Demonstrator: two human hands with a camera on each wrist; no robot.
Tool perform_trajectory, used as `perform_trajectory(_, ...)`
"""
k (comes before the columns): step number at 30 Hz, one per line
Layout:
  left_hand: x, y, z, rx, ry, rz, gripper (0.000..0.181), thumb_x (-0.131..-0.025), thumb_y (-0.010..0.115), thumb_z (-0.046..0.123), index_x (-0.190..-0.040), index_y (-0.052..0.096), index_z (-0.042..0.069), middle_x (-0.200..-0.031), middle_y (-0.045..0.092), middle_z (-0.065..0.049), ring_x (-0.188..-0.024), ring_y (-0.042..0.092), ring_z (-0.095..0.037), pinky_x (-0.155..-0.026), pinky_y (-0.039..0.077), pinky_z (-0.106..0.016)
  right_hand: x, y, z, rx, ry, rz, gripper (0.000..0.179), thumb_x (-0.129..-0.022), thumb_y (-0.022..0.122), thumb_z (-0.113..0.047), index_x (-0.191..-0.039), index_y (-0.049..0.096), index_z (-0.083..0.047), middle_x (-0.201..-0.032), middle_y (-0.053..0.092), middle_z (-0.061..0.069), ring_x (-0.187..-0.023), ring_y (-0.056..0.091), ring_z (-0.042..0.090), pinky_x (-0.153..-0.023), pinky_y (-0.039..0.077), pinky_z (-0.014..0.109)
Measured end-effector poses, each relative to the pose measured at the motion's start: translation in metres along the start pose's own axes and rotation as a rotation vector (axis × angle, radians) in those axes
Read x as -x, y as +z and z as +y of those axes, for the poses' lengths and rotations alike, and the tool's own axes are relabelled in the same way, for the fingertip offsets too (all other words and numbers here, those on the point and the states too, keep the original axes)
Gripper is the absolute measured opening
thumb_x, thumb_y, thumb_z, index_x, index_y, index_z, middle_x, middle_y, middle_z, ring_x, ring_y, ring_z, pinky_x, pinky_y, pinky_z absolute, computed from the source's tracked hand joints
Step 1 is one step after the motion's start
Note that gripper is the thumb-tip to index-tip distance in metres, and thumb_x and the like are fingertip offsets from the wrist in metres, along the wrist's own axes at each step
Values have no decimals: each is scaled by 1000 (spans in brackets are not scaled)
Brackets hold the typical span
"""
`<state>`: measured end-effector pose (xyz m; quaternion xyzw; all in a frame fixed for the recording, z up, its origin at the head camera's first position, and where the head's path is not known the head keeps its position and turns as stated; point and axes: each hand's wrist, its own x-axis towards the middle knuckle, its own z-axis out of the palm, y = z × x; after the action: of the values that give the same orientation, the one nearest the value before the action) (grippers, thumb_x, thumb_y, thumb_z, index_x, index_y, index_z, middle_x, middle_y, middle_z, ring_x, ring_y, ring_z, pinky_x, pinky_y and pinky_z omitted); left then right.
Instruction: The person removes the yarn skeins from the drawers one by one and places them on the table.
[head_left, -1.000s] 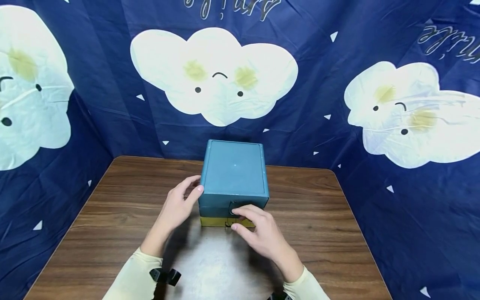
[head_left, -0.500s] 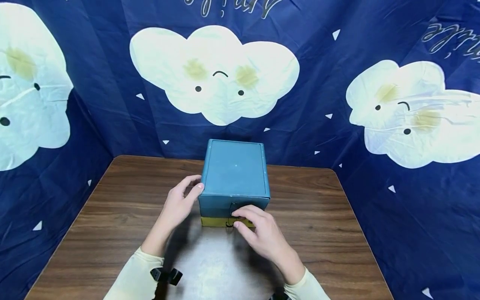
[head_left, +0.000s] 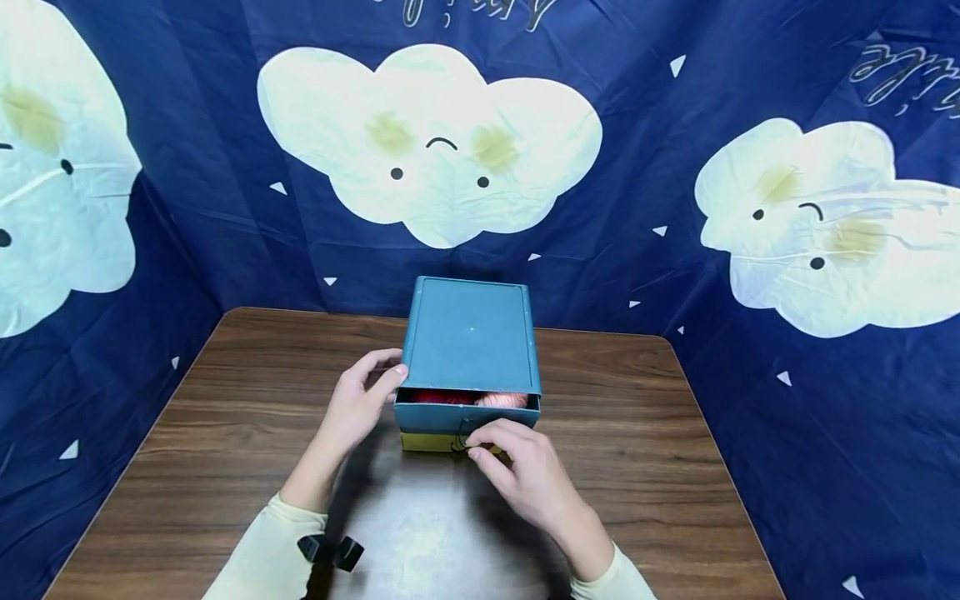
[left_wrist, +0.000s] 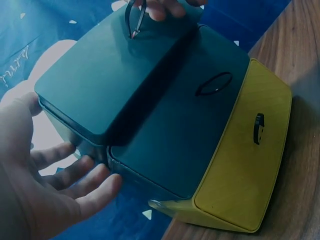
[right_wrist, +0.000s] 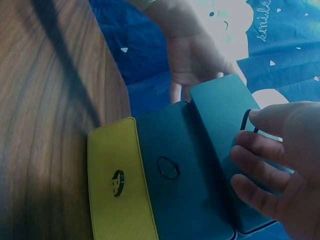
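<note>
A small drawer box (head_left: 471,333) stands on the table with two teal drawers above a yellow one (left_wrist: 245,160). Its top drawer (left_wrist: 95,75) is slid partway out. Inside show something dark red (head_left: 444,397) and something pink with fine strands (head_left: 502,400), both like yarn balls, mostly covered by the box top. My right hand (head_left: 521,467) pinches the black loop pull (right_wrist: 245,120) of the top drawer between thumb and forefinger. My left hand (head_left: 358,408) rests against the box's left side, fingers extended, thumb near the top edge.
Black loop pulls hang on the middle drawer (right_wrist: 168,168) and the yellow drawer. The wooden table (head_left: 300,367) ends at a blue cloth backdrop (head_left: 622,275) with white clouds, behind and at both sides.
The top drawer has slid out toward me, baring the red and pink things inside. My right hand has come slightly nearer with the loop; my left hand stays at the box's side.
</note>
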<state>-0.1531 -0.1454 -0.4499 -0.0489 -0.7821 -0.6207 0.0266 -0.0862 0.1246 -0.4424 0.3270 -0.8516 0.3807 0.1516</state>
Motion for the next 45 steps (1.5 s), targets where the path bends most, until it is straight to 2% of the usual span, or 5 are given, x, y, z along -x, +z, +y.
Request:
perform_trajectory(9, 0, 0, 2, 21, -28, -8, 41, -104, 63, 30, -139, 61, 8, -126, 67, -17, -100, 63, -6, -80, 58, -25, 5, -3, -8, 15, 29, -2, 5, -98, 72, -21, -100, 75, -24, -98, 72, -15, -94, 65, -1, -82, 52, 17)
perform_trajectory(23, -2, -1, 7, 29, -94, -21, 43, -102, 64, 33, -136, 61, 8, -126, 64, -18, -103, 64, -17, -84, 61, -36, 19, -7, -17, -26, -64, -22, 15, -95, 74, -13, -101, 75, -26, -98, 74, -14, -92, 67, -4, -82, 54, 16)
perform_trajectory(31, -3, -2, 9, 1, -102, -43, 48, -102, 63, 37, -139, 58, 6, -129, 62, -19, -111, 63, -29, -84, 61, -39, 26, -15, -25, -40, -85, -87, 14, -98, 71, -14, -104, 75, -26, -98, 74, -15, -91, 66, -4, -82, 54, 15)
perform_trajectory(39, -4, -1, 9, -15, -94, -32, 49, -102, 64, 38, -141, 57, 8, -131, 62, -18, -113, 62, -30, -83, 62, -39, 33, -22, -32, -77, 17, -179, 12, -100, 69, -21, -106, 76, -28, -100, 73, -18, -90, 66, -6, -83, 54, 15)
perform_trajectory(45, -5, 0, 7, -33, -79, -23, 50, -102, 64, 38, -140, 58, 8, -130, 62, -19, -112, 63, -31, -83, 62, -42, 35, -25, -36, -89, -37, -214, 13, -100, 69, -17, -106, 77, -24, -103, 74, -15, -95, 66, -6, -86, 54, 15)
